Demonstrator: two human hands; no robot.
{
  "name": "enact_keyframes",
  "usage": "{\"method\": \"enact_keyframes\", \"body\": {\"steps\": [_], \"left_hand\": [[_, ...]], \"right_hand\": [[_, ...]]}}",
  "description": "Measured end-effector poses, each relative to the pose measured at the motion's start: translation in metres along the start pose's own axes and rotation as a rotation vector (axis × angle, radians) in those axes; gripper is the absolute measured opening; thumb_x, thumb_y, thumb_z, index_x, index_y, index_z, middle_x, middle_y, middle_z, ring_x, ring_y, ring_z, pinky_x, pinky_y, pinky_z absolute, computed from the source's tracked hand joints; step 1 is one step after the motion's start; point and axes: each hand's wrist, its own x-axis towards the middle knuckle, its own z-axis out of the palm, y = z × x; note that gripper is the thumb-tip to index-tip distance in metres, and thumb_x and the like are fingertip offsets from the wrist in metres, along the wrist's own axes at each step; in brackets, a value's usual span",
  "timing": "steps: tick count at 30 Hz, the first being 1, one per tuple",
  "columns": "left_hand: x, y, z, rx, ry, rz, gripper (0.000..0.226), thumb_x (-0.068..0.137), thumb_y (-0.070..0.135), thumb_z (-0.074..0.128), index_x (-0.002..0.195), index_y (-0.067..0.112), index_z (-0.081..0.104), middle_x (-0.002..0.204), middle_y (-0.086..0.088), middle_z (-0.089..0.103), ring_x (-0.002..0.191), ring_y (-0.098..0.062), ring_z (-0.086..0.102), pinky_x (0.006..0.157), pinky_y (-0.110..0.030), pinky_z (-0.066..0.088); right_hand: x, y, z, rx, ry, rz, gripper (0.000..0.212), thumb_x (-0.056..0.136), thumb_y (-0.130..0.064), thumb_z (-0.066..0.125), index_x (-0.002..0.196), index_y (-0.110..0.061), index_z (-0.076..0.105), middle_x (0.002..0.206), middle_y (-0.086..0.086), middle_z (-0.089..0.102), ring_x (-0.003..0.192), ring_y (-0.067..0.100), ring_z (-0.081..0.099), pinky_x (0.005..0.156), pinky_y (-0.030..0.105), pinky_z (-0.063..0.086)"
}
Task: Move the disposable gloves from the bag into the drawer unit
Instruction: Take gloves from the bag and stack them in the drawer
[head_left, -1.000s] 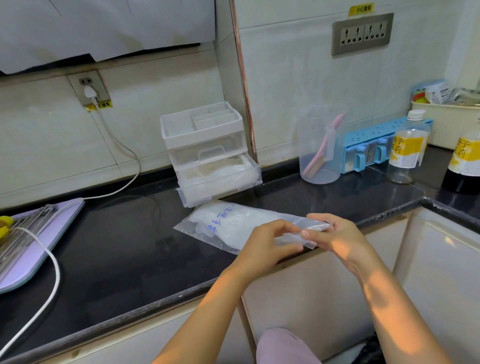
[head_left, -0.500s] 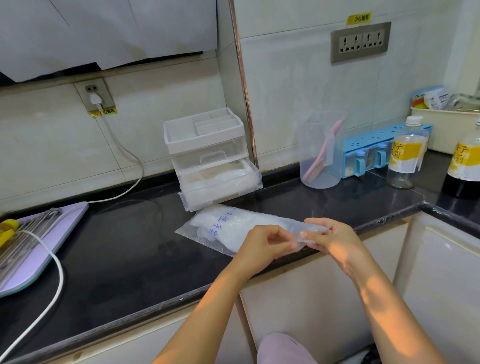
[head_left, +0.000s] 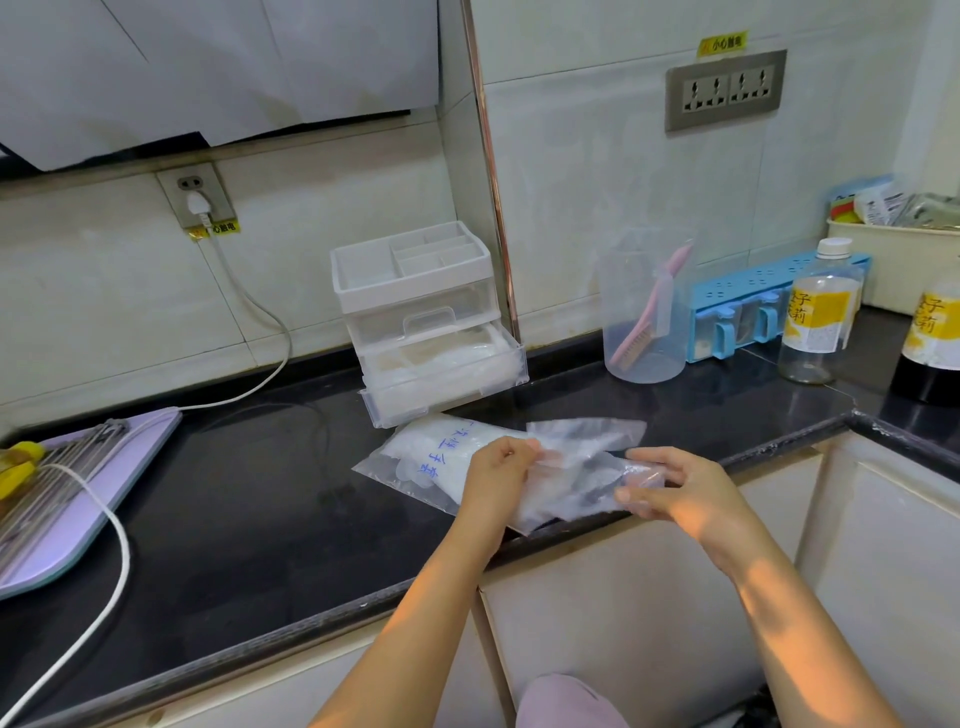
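Left hand (head_left: 497, 480) and right hand (head_left: 678, 491), each in a fingertip pinch on the glove bag (head_left: 415, 467)

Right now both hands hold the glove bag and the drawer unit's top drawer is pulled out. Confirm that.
Wrong in one respect: the head view shows the bottom drawer of the drawer unit pulled out, while the top drawer is shut. The left hand and right hand do both hold the bag.

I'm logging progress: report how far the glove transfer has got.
Done: the bottom drawer of the drawer unit stands open, with white material inside. In hand: the left hand and right hand pinch the mouth of the bag, spreading it. Left: the gloves lie in the bag.
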Motion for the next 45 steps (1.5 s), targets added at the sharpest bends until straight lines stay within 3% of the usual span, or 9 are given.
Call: {"method": "enact_keyframes", "body": {"steps": [7, 8, 14, 21, 29, 33, 39, 43, 45], "left_hand": [[0.003, 0.016, -0.003, -0.139, 0.095, 0.213, 0.024, 0.100, 0.021, 0.046, 0.089, 0.010, 0.065, 0.094, 0.000, 0.073, 0.086, -0.003, 0.065, 0.079, -0.012, 0.047], [0.002, 0.017, -0.004, -0.129, 0.085, 0.245, 0.024, 0.100, 0.021, 0.047, 0.088, 0.010, 0.064, 0.095, -0.001, 0.073, 0.090, -0.004, 0.065, 0.083, -0.014, 0.047], [-0.003, 0.012, 0.003, 0.060, -0.095, 0.420, 0.017, 0.097, 0.017, 0.053, 0.082, 0.015, 0.062, 0.075, 0.015, 0.066, 0.071, 0.006, 0.055, 0.069, -0.008, 0.040], [-0.001, -0.012, 0.006, 0.338, -0.192, 0.206, 0.028, 0.081, 0.029, 0.073, 0.101, 0.025, 0.054, 0.104, 0.014, 0.058, 0.099, -0.002, 0.055, 0.079, -0.013, 0.042], [0.005, -0.018, 0.017, 0.428, -0.062, 0.131, 0.033, 0.084, 0.012, 0.064, 0.111, 0.019, 0.046, 0.096, 0.009, 0.050, 0.088, -0.007, 0.051, 0.058, -0.006, 0.039], [0.008, -0.009, 0.008, 0.276, -0.159, 0.057, 0.044, 0.083, 0.002, 0.057, 0.120, 0.024, 0.048, 0.117, 0.007, 0.053, 0.107, -0.010, 0.051, 0.084, -0.018, 0.048], [0.023, 0.026, -0.040, -0.352, 0.067, 0.008, 0.051, 0.081, -0.023, 0.033, 0.112, 0.010, 0.056, 0.118, -0.008, 0.060, 0.112, -0.025, 0.057, 0.101, -0.037, 0.045], [0.031, 0.046, -0.067, -0.604, 0.047, 0.118, 0.027, 0.100, 0.014, 0.039, 0.120, 0.009, 0.057, 0.131, -0.011, 0.056, 0.120, -0.023, 0.055, 0.107, -0.038, 0.039], [0.033, 0.054, -0.071, -0.516, -0.116, 0.150, 0.052, 0.096, 0.049, 0.038, 0.128, 0.011, 0.054, 0.132, -0.009, 0.058, 0.126, -0.022, 0.052, 0.112, -0.041, 0.034]], "right_hand": [[-0.013, -0.034, 0.002, -0.554, 0.412, -0.295, 0.036, 0.071, -0.020, 0.083, 0.104, -0.018, 0.067, 0.103, -0.002, 0.048, 0.088, 0.012, 0.055, 0.070, 0.021, 0.039], [-0.015, -0.047, 0.003, -0.485, 0.372, -0.281, 0.023, 0.077, -0.030, 0.077, 0.094, -0.016, 0.069, 0.095, -0.001, 0.057, 0.077, 0.009, 0.055, 0.063, 0.021, 0.039], [0.002, -0.088, 0.027, -0.329, -0.174, 0.182, 0.080, 0.079, -0.076, 0.038, 0.095, -0.003, 0.066, 0.074, 0.015, 0.072, 0.060, 0.019, 0.067, 0.056, 0.025, 0.053], [0.033, -0.093, 0.054, -0.951, 0.046, 0.015, 0.025, 0.088, -0.028, 0.062, 0.099, -0.006, 0.064, 0.070, 0.002, 0.051, 0.067, 0.015, 0.054, 0.054, 0.024, 0.037], [0.046, -0.153, 0.054, -0.698, 0.135, -0.364, 0.026, 0.093, -0.020, 0.050, 0.073, -0.009, 0.062, 0.071, 0.003, 0.057, 0.077, 0.023, 0.057, 0.068, 0.030, 0.037], [0.035, -0.185, 0.042, -0.295, -0.173, -0.571, 0.014, 0.090, -0.014, 0.062, 0.082, -0.004, 0.068, 0.086, 0.013, 0.073, 0.080, 0.029, 0.067, 0.087, 0.042, 0.051], [0.034, -0.219, 0.031, -0.341, -0.781, -0.468, 0.027, 0.088, 0.003, 0.059, 0.112, -0.009, 0.063, 0.082, 0.009, 0.071, 0.065, 0.014, 0.059, 0.066, 0.020, 0.053], [0.051, -0.229, 0.041, -0.551, -1.016, -0.416, 0.043, 0.090, 0.000, 0.057, 0.130, -0.014, 0.056, 0.088, 0.009, 0.069, 0.074, 0.024, 0.054, 0.071, 0.023, 0.053], [0.059, -0.231, 0.049, -0.569, -1.038, -0.400, 0.043, 0.089, -0.003, 0.059, 0.129, -0.015, 0.057, 0.091, 0.010, 0.070, 0.077, 0.024, 0.056, 0.071, 0.022, 0.053]]}}
